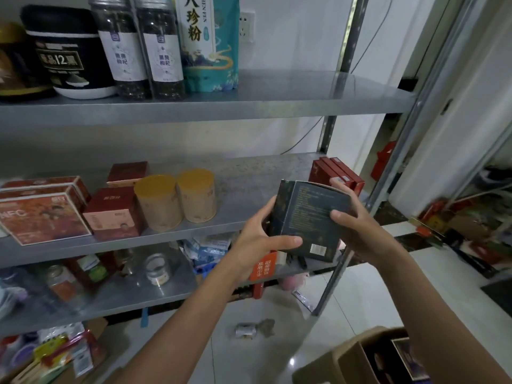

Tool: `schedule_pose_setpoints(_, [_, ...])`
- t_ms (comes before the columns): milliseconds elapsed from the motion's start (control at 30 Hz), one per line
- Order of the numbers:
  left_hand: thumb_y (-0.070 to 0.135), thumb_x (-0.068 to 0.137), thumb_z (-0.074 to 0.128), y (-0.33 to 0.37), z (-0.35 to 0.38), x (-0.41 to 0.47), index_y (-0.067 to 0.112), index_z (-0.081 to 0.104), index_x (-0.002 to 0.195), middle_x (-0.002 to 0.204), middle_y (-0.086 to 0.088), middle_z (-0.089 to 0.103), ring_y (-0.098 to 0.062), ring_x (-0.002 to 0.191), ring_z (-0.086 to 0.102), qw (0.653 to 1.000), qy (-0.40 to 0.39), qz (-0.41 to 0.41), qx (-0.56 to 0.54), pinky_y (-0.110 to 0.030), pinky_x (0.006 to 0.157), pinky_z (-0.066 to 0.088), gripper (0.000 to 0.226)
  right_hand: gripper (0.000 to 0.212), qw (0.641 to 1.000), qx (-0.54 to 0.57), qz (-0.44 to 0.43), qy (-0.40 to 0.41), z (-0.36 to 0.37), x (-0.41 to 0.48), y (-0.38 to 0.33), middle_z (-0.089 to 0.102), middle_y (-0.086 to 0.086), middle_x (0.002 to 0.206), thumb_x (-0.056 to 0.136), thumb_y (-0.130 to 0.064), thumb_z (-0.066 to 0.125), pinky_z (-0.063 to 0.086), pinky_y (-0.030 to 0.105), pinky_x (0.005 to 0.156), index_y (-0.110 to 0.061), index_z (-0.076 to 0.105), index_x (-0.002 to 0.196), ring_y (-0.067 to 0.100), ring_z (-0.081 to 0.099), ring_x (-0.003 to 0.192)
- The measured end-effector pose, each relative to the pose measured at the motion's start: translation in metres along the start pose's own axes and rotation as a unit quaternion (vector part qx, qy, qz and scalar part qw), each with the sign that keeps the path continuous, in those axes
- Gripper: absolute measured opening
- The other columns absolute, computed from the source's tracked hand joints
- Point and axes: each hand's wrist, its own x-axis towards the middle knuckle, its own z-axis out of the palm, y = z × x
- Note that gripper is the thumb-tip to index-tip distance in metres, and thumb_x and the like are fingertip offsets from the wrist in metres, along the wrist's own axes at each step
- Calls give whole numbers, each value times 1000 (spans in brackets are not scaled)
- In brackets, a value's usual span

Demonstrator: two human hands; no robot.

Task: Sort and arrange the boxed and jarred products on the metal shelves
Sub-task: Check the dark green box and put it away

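A dark green box [310, 214] with small print and a barcode is held in front of the middle metal shelf [249, 173]. My left hand [260, 239] grips its lower left side, thumb across the front. My right hand [352, 217] grips its right edge, fingers over the top corner. On the middle shelf stand two tan round canisters [177, 200], red boxes [113, 212] at the left and flat red boxes [335, 173] at the right. The top shelf [304, 98] carries a black tub [66, 56], two tall dark jars [141, 48] and a teal pouch [210, 45].
The lower shelf [133, 289] holds small glass jars, packets and an orange box [263, 266]. An open cardboard carton [368, 356] sits at the bottom right on the white tiled floor. Packets fill a carton at the bottom left. A small can [245, 330] lies on the floor.
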Motion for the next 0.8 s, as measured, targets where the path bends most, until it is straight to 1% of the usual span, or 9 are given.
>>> schedule_pose_setpoints(100, [34, 67, 82, -8, 5, 2, 52, 51, 128, 124, 18, 64, -5, 117, 59, 997, -76, -20, -27, -29, 98, 51, 71, 89, 1000, -3, -11, -28, -6, -12, 2, 65, 1, 121, 49, -49, 91, 56, 35, 83, -34, 55, 129, 25, 64, 112])
schedule_pose_setpoints(167, [30, 76, 76, -8, 8, 3, 35, 56, 131, 119, 13, 68, -4, 111, 63, 995, -86, -31, -34, -19, 89, 52, 59, 61, 997, 1, -36, 62, 0, -24, 9, 70, -1, 109, 54, -46, 87, 57, 30, 75, -35, 65, 110, 26, 66, 106])
schedule_pose_setpoints(267, [21, 83, 72, -9, 17, 4, 37, 64, 110, 108, 19, 71, 3, 101, 65, 998, -54, -9, 6, -10, 78, 50, 33, 62, 966, -37, -57, 249, 7, -38, 24, 64, -5, 112, 57, -43, 90, 57, 30, 75, -34, 57, 109, 19, 65, 102])
schedule_pose_setpoints(333, [30, 75, 79, -15, 34, 5, 34, 50, 131, 130, 11, 60, -3, 119, 55, 995, -75, 2, 73, -21, 91, 51, 63, 74, 931, -73, -57, 352, 14, -44, 32, 56, -10, 113, 55, -48, 86, 53, 23, 71, -30, 51, 117, 9, 58, 101])
schedule_pose_setpoints(433, [48, 61, 86, -29, 72, 6, 37, -1, 151, 151, 12, 10, -14, 139, 16, 966, -61, -18, 251, -38, 111, 30, 125, 73, 906, -54, -36, 418, 19, -46, 40, 53, -8, 113, 65, -42, 85, 50, 18, 66, -24, 44, 123, 7, 56, 102])
schedule_pose_setpoints(500, [42, 63, 87, -36, 84, 12, 41, 4, 149, 142, 16, 15, -8, 129, 18, 967, -10, -3, 255, -32, 104, 30, 119, 68, 911, -65, 1, 407, 12, -50, 42, 52, -5, 114, 71, -45, 81, 50, 18, 66, -23, 43, 123, 8, 55, 102])
schedule_pose_setpoints(600, [22, 68, 86, -37, 77, 28, 43, 37, 135, 133, 15, 45, 2, 118, 43, 991, -50, -43, 118, -20, 92, 44, 85, 68, 941, -71, 58, 325, -15, -64, 31, 58, -1, 111, 63, -58, 72, 54, 29, 73, -25, 49, 117, 14, 59, 99])
schedule_pose_setpoints(733, [10, 69, 78, -28, 71, 44, 32, 56, 126, 120, -2, 66, -22, 116, 61, 979, -159, -117, -40, -45, 98, 51, 65, 82, 961, -163, 84, 206, -66, -86, 16, 59, -2, 125, 54, -66, 80, 45, 47, 103, -29, 53, 123, 21, 58, 114])
schedule_pose_setpoints(800, [15, 70, 74, -28, 83, 52, 26, 55, 132, 121, -6, 66, -24, 117, 61, 968, -213, -125, -35, -44, 102, 47, 65, 93, 973, -147, 94, 150, -86, -91, 14, 57, 1, 132, 53, -59, 85, 41, 45, 107, -28, 49, 133, 24, 56, 122])
